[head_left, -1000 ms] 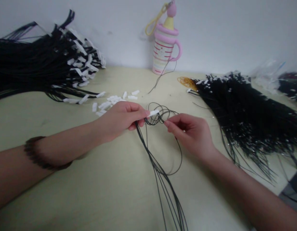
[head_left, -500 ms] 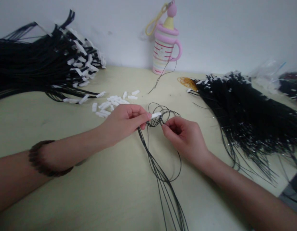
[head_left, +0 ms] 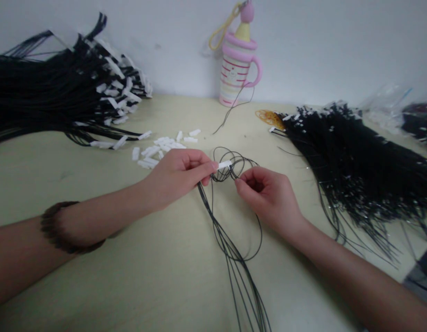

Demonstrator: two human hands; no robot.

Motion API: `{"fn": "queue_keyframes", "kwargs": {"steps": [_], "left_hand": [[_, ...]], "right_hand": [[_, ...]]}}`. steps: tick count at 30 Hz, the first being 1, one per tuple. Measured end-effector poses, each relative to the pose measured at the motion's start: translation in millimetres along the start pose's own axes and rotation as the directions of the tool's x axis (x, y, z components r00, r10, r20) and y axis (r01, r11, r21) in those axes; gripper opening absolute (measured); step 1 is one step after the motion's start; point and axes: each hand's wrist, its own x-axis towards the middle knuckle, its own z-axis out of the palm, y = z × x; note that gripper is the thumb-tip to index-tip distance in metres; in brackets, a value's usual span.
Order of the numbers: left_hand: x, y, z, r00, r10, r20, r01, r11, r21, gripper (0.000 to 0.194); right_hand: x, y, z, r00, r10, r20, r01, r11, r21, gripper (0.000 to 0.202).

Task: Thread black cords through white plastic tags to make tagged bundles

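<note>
My left hand [head_left: 185, 175], a dark beaded bracelet [head_left: 57, 228] on its wrist, pinches a small white connector [head_left: 224, 165] between thumb and fingers at the centre. Black wires [head_left: 230, 244] run from under this hand toward the bottom edge. Just right of the connector, my right hand [head_left: 265, 189] has thumb and forefinger closed on the thin black wires by its end. Loops of thin wire [head_left: 218, 148] curl behind and between both hands. Several loose white connectors [head_left: 165, 145] lie on the table beyond my left hand.
A big bundle of black wires with white ends [head_left: 43, 92] lies at the left, another black bundle [head_left: 365, 161] at the right. A pink and white cup [head_left: 234, 69] stands by the wall. A clear plastic bag [head_left: 386, 106] lies at the back right of the table [head_left: 147, 276].
My right hand has shifted slightly to the right, away from the connector. My left hand keeps its place and its grip.
</note>
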Motion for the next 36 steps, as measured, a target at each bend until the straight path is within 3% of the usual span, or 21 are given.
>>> {"fn": "queue_keyframes", "kwargs": {"steps": [13,18,21,25,29,32,36], "left_hand": [[-1.2,1.6,0.1,1.0,0.019,0.0,-0.019,0.999,0.028,0.027],[-1.1,3.2,0.9,1.0,0.024,0.017,-0.025,0.999,0.023,0.025],[-1.4,3.6,1.0,0.999,0.026,0.025,-0.027,0.999,0.037,0.023],[-1.9,4.3,0.6,0.997,0.043,0.069,-0.045,0.999,0.03,0.022],[-1.7,4.4,0.1,0.99,0.053,0.129,-0.055,0.998,0.011,0.021],[-1.2,3.8,-0.5,0.989,0.057,0.133,-0.06,0.998,0.015,0.021],[-1.3,4.5,-1.3,0.989,0.049,0.138,-0.05,0.999,0.004,0.021]], "right_hand": [[-0.6,5.0,1.8,1.0,-0.02,0.024,0.018,0.998,0.064,0.015],[-1.2,3.2,-0.8,0.993,-0.112,0.048,0.114,0.993,-0.043,0.017],[-2.2,1.6,-3.8,0.964,-0.258,0.059,0.264,0.953,-0.145,0.014],[-2.9,3.0,-3.4,0.903,-0.427,-0.046,0.402,0.878,-0.259,0.011],[-1.3,6.0,0.8,0.838,-0.545,-0.016,0.531,0.823,-0.202,0.008],[0.4,7.0,3.1,0.807,-0.59,0.012,0.585,0.797,-0.148,0.009],[1.7,7.4,4.6,0.805,-0.593,-0.013,0.587,0.8,-0.129,0.009]]}}
